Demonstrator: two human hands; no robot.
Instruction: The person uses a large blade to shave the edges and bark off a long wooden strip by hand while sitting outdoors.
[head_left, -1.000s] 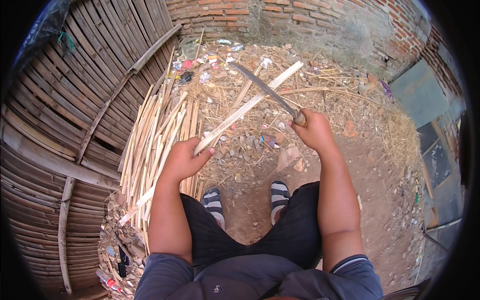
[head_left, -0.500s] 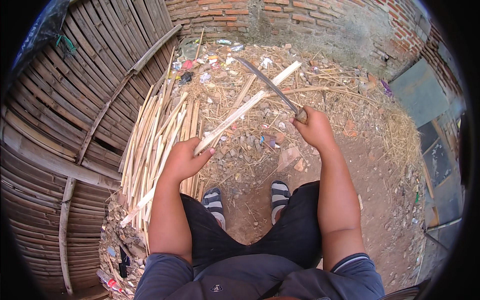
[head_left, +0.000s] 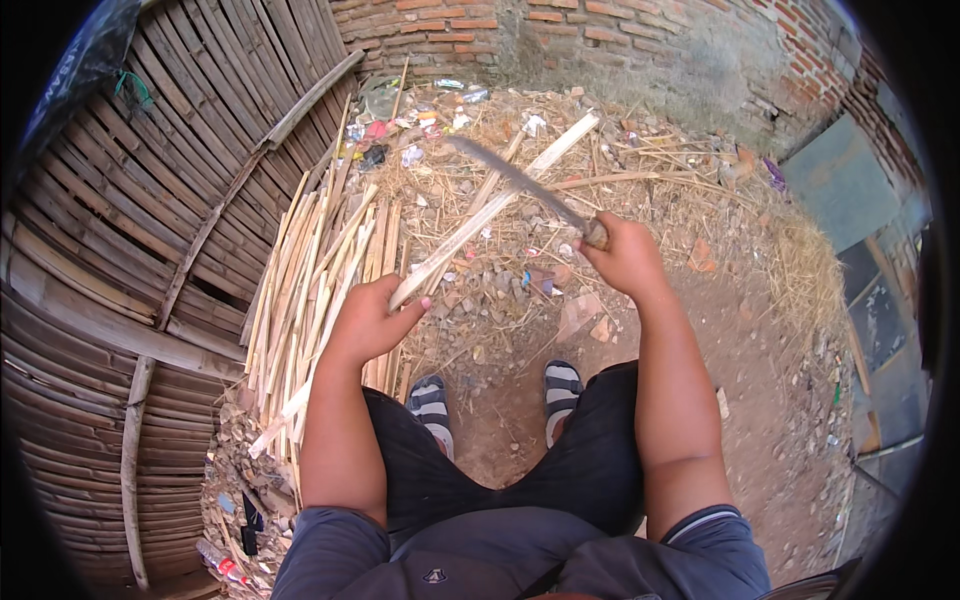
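Note:
My left hand (head_left: 372, 322) is closed around a long pale bamboo strip (head_left: 460, 241). The strip slants up and away to the right; its near end comes out behind my left forearm. In my right hand (head_left: 626, 256) is the handle of a machete with a long, dark, slightly curved blade (head_left: 524, 181). The blade points up to the left and crosses the strip's far half in this view; whether it touches the strip I cannot tell. Motion slightly blurs the blade.
To my left lies a pile of split bamboo strips (head_left: 290, 300), beside a bamboo slat wall (head_left: 190, 180). A brick wall (head_left: 590, 40) stands ahead. Straw and litter (head_left: 470, 125) cover the ground, and grey panels (head_left: 845, 185) lean at the right. My sandalled feet (head_left: 430, 405) are below my hands.
My right hand has drawn slightly nearer and left, and the machete blade has slid down along the strip toward my left hand. My left hand and the strip have barely moved.

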